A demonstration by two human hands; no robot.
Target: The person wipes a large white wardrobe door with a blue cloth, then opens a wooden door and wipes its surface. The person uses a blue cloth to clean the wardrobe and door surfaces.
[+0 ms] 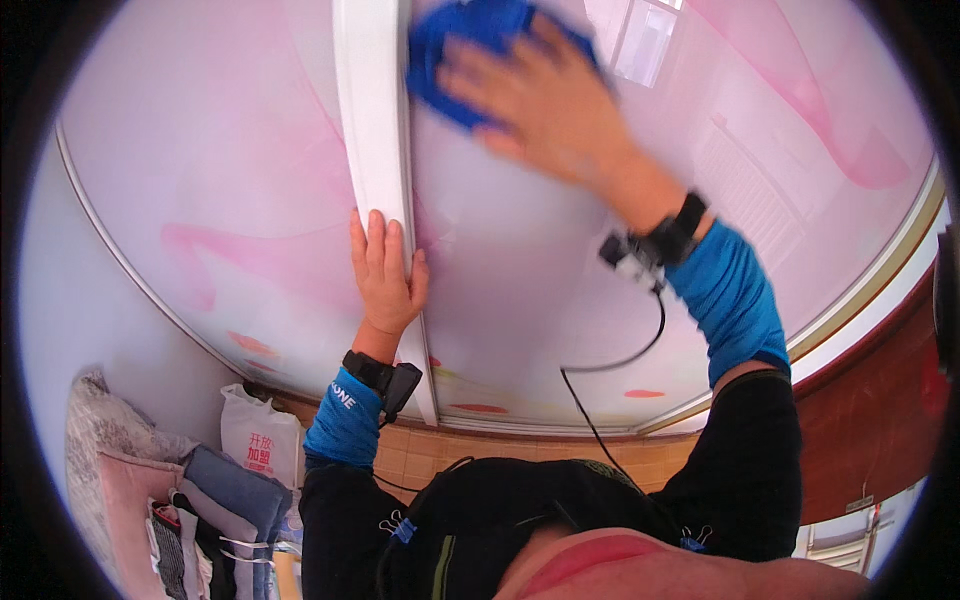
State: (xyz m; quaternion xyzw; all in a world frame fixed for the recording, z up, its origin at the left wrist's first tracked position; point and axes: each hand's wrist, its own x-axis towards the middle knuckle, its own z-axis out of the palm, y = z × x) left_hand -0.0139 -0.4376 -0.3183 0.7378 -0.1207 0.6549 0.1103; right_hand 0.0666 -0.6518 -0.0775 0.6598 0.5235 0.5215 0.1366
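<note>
My right hand (540, 105) presses a blue cloth (469, 34) flat against a glossy sliding door panel (525, 247) with a pink swirl print. Its fingers are spread over the cloth and look blurred. The cloth's left edge lies beside a white vertical door frame strip (375, 112). Lower down, my left hand (390, 270) rests on that strip, its palm and fingers laid along it and its thumb at the right edge. Nothing is held in the left hand. Both wrists carry black straps with small devices.
A second printed panel (225, 165) lies left of the strip. At lower left are folded cushions (232, 480), clothes and a white plastic bag (259, 435) bearing writing. A black cable (577, 390) hangs from my right wrist device. Dark red wooden furniture (862, 420) stands at right.
</note>
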